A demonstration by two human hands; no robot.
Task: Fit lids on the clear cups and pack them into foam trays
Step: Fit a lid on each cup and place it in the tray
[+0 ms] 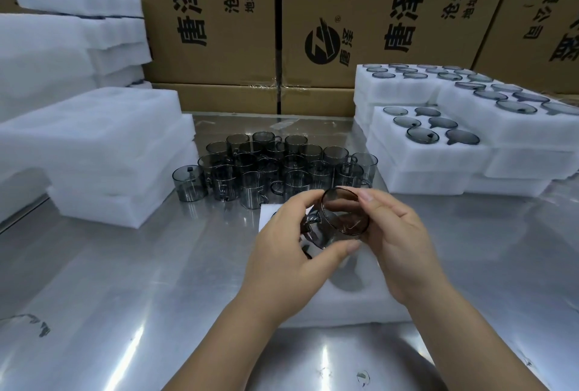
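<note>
- holding one smoky clear cup [340, 221] up in both hands, tipped over on its side, over the near foam tray [354, 306].
- gripping it with the left hand [282, 252], thumb and fingers curled round the side where the little handle is.
- pinching its round top edge with the right hand [401, 240], fingers curled at the far side.
- cannot tell if that round top is a lid or just the rim.
- lying flat on the shiny metal table [125, 281], that near tray, mostly hidden under the hands and arms.
- standing in a bunch further back on the table, many more cups [282, 165], close together, open on top.
- stacked on the right, filled trays [423, 165], with dark round cup tops showing in their holes.
- piled on the left, plain white foam blocks [94, 152], one on another.
- lined up at the back, big brown cardboard boxes [219, 30] with black print.
</note>
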